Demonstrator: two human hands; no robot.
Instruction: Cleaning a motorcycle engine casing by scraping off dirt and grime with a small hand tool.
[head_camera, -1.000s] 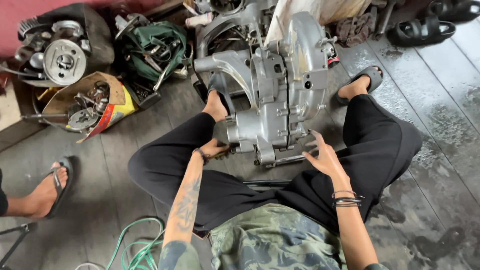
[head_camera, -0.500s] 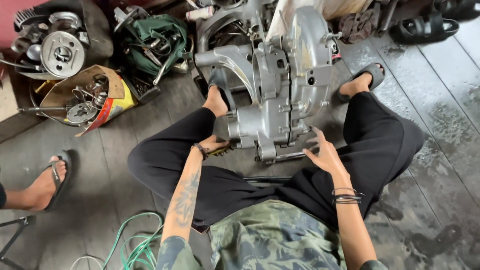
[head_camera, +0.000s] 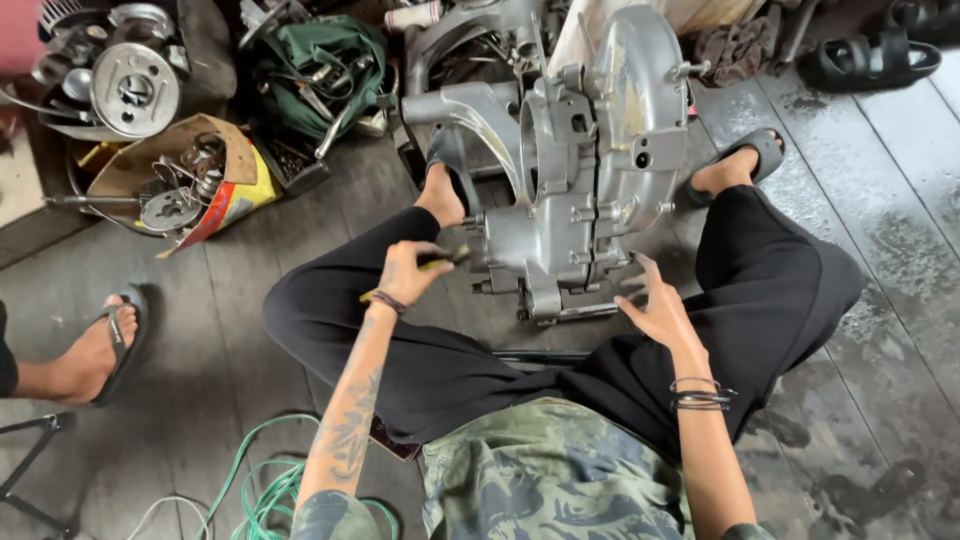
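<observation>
We're sitting on the wooden floor (head_camera: 880, 200) with the engine case (head_camera: 570, 170) standing upright between our knees, and here's the change: our left hand (head_camera: 412, 268) has come up off the lower left of the case, where it sat a second ago, and now it's lifted just left of the casting with the fingers curled around a slim yellow-green tool (head_camera: 440, 263) whose tip points at the case's left side. We can't tell whether the tip is touching metal. So that hand is gripping a tool now rather than bracing, which reads to us as a shift from steadying the case to working on a fitting there. Our right hand (head_camera: 655, 310) has barely moved: it stays spread open, fingers splayed, resting at the near right corner of the case, just by the rod (head_camera: 585, 313) that sticks out along its bottom edge, holding nothing. The case itself looks as it did, leaning neither way. Far left, the cardboard box (head_camera: 225, 180) of metal parts and the round flywheel (head_camera: 135, 90) sit well apart from us. A green hose (head_camera: 265, 490) coils near our left elbow, and another person's sandalled foot (head_camera: 105, 345) rests at the left edge.
</observation>
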